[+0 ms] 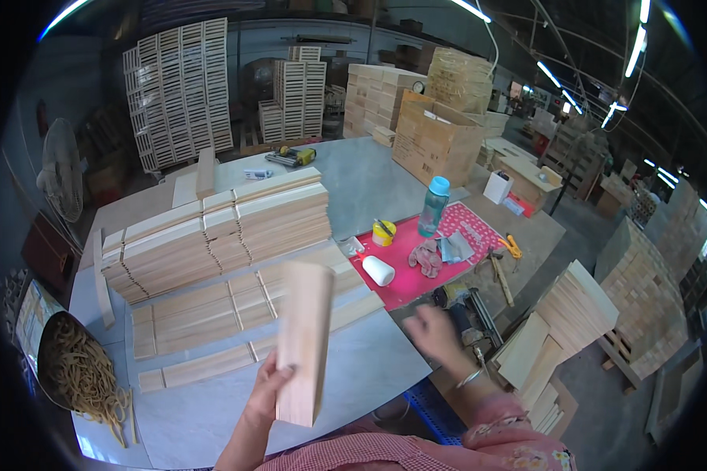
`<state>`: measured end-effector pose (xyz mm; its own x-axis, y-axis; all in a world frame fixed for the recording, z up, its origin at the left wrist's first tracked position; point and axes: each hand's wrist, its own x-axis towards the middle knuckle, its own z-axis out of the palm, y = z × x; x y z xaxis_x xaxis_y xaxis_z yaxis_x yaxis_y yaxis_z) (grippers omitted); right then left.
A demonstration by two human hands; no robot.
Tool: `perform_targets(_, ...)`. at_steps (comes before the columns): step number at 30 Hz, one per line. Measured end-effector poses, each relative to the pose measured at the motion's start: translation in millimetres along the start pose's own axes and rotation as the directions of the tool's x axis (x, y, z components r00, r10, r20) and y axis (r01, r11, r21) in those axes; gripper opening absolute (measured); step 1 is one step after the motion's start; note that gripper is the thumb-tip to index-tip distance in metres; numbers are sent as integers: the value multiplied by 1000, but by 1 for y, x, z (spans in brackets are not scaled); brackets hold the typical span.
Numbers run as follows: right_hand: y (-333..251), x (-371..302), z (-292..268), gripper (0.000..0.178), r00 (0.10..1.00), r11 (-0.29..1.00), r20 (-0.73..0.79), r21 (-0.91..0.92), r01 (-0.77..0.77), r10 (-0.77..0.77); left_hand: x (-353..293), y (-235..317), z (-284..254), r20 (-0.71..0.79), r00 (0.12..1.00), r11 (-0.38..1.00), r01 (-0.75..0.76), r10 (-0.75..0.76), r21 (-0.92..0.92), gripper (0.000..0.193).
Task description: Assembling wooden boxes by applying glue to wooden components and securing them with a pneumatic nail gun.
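Observation:
My left hand is closed around a long, pale wooden piece held upright over the table's near edge. Faint lines at its lower end look like thin boards stacked together. My right hand, blurred by motion, is close to a black and green nail gun at the table's right side. Its fingers are too smeared to read, and I cannot tell whether it touches the tool. Behind the raised wood lie low rows of wooden boards, and beyond them a taller row of stacked boards.
A basin of tan rubber bands sits at the left. On the pink mat are a blue bottle, a white bottle and a yellow tub. A hammer lies right; stacked boards stand beside the table.

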<state>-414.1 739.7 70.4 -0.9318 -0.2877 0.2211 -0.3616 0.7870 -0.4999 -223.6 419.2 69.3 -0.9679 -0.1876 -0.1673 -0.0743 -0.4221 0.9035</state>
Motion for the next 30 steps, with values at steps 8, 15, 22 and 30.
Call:
perform_targets(8,-137,-99,58,51,694,501,500,835,-228,-518,-12,-46,-29,-127,984,867,-167,121,-470,77)
perform_targets(15,-172,-129,84,70,569,314,419,908,-277,-708,-83,-8,-26,-243,948,733,-312,204,-604,67)
perform_targets(22,-217,-150,84,68,579,576,471,817,-2,-665,-191,-24,-53,-445,810,912,-408,382,39,74)
perform_targets(30,-286,-188,130,63,226,581,556,812,61,-800,-323,-117,-127,-985,-108,835,-523,137,174,76)
